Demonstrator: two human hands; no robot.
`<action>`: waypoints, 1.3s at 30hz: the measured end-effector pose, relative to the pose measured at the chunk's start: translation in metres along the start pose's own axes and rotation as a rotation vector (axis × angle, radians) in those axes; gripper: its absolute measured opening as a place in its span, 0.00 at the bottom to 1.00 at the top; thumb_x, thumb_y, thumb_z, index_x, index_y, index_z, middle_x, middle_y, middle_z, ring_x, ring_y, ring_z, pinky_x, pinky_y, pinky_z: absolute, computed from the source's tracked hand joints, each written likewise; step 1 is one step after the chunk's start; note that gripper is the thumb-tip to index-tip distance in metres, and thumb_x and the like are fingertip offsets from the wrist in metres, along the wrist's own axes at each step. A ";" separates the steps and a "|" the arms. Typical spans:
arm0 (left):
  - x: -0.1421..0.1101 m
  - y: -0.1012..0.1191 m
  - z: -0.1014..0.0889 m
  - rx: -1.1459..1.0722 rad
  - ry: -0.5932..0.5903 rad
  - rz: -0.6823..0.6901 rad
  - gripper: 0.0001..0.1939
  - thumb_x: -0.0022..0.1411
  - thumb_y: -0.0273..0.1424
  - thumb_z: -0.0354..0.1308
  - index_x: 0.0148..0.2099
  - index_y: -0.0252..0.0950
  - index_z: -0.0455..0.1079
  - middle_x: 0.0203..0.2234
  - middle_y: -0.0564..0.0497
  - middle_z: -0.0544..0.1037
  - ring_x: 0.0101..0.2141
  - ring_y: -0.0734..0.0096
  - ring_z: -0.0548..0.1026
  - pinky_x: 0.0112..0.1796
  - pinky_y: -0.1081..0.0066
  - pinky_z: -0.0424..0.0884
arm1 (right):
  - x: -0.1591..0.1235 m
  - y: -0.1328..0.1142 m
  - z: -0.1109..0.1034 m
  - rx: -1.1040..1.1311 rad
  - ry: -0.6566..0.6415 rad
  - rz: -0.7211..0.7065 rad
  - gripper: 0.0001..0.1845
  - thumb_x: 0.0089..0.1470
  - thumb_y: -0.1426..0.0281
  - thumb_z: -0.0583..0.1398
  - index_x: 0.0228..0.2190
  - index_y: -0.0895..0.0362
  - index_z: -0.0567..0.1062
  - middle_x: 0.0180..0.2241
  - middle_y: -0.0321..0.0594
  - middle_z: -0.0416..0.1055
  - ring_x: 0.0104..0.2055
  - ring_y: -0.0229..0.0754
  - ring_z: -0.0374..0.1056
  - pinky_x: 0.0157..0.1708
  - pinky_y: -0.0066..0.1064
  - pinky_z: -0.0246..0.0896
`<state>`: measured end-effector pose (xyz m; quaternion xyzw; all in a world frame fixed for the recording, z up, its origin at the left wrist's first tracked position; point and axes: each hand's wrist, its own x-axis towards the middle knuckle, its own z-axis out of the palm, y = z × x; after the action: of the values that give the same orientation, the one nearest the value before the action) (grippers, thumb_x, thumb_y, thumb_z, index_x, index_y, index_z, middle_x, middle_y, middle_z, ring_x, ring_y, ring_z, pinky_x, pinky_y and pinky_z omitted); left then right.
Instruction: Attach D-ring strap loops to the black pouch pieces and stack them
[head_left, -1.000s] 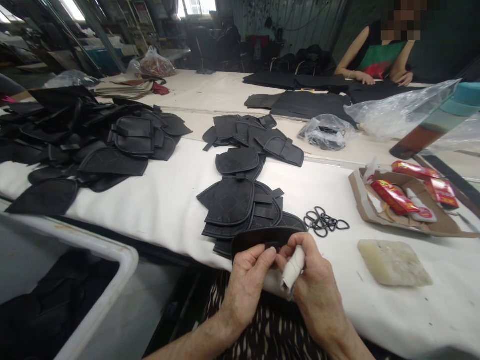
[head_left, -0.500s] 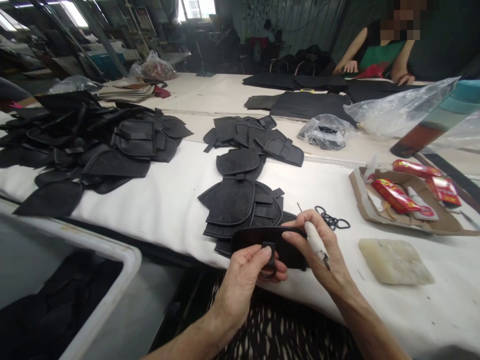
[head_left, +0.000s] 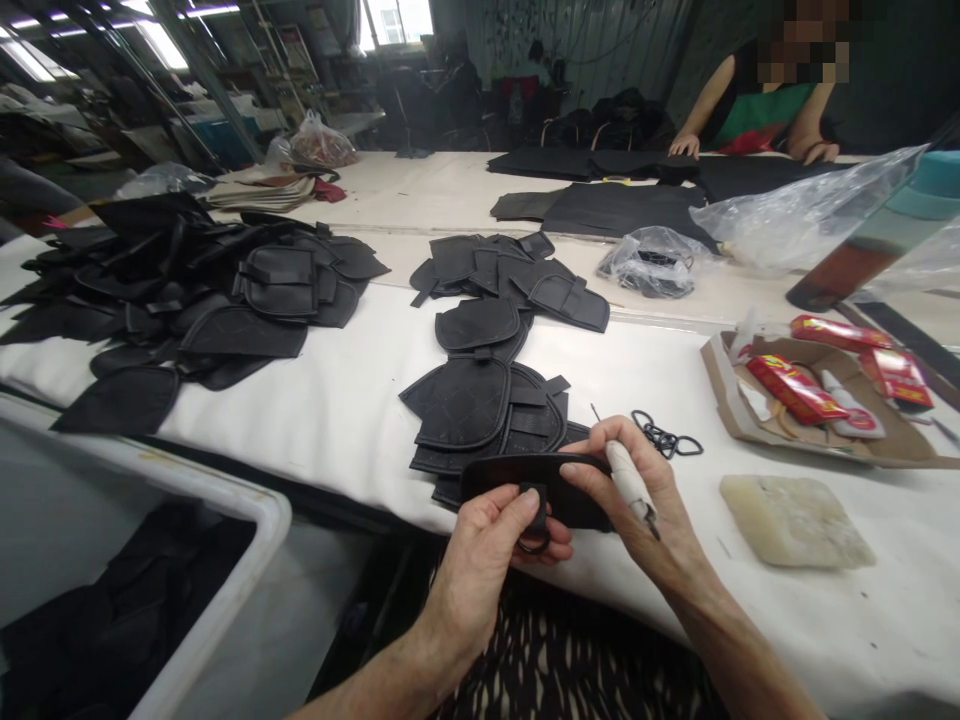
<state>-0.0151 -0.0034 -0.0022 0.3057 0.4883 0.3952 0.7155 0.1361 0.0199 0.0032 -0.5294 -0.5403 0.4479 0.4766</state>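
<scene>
Between my hands is a black fabric flap (head_left: pixel 499 472) with a piped edge, tilted up at the table's front edge. My left hand (head_left: pixel 491 540) pinches a short black strap (head_left: pixel 534 495) on the flap, its thumb pressing on top. A black D-ring (head_left: pixel 535 544) hangs at the strap's lower end. The flap's right end is gripped by my right hand (head_left: pixel 637 485). Tucked in that same hand is an awl-like tool with a white wrapped handle (head_left: pixel 628 480) and a thin metal tip. Loose black D-rings (head_left: pixel 664 437) lie just beyond it.
Similar black pieces form a stack (head_left: pixel 465 400) ahead and a large pile (head_left: pixel 172 280) leftward. A cardboard tray (head_left: pixel 720 400) with red boxes, a stone block (head_left: pixel 795 520) and a bottle (head_left: pixel 862 250) stand rightward. A white bin (head_left: pixel 247 560) is lower left. A co-worker (head_left: pixel 750 110) stands across.
My hands keep nearly the same hold on the flap and strap; the D-ring shows slightly more. Across the table, the co-worker's hand has shifted slightly left and lies flatter. The view has shifted a little.
</scene>
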 end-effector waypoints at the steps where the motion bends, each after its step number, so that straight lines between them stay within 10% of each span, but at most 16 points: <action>1: 0.000 0.000 0.000 0.004 0.004 0.000 0.14 0.61 0.39 0.54 0.34 0.31 0.70 0.25 0.46 0.78 0.27 0.67 0.76 0.34 0.67 0.72 | 0.000 0.000 0.000 0.001 -0.005 -0.003 0.10 0.51 0.70 0.62 0.30 0.52 0.63 0.31 0.29 0.72 0.30 0.35 0.62 0.32 0.27 0.55; 30: 0.009 -0.003 0.001 -0.074 0.086 0.007 0.11 0.58 0.35 0.58 0.32 0.31 0.72 0.24 0.48 0.78 0.25 0.68 0.76 0.34 0.68 0.70 | 0.012 0.001 0.002 0.089 -0.076 0.038 0.10 0.49 0.69 0.62 0.30 0.52 0.63 0.34 0.33 0.72 0.32 0.37 0.64 0.31 0.29 0.58; 39: 0.010 0.000 0.004 -0.130 0.135 -0.030 0.12 0.55 0.36 0.60 0.28 0.31 0.71 0.22 0.48 0.79 0.23 0.70 0.77 0.32 0.71 0.70 | -0.019 -0.002 -0.038 -0.096 0.207 -0.067 0.15 0.49 0.57 0.63 0.35 0.50 0.68 0.39 0.40 0.76 0.43 0.48 0.70 0.41 0.38 0.63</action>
<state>-0.0094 0.0055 -0.0053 0.2242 0.5133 0.4349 0.7050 0.1730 0.0001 0.0102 -0.5767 -0.5265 0.3484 0.5185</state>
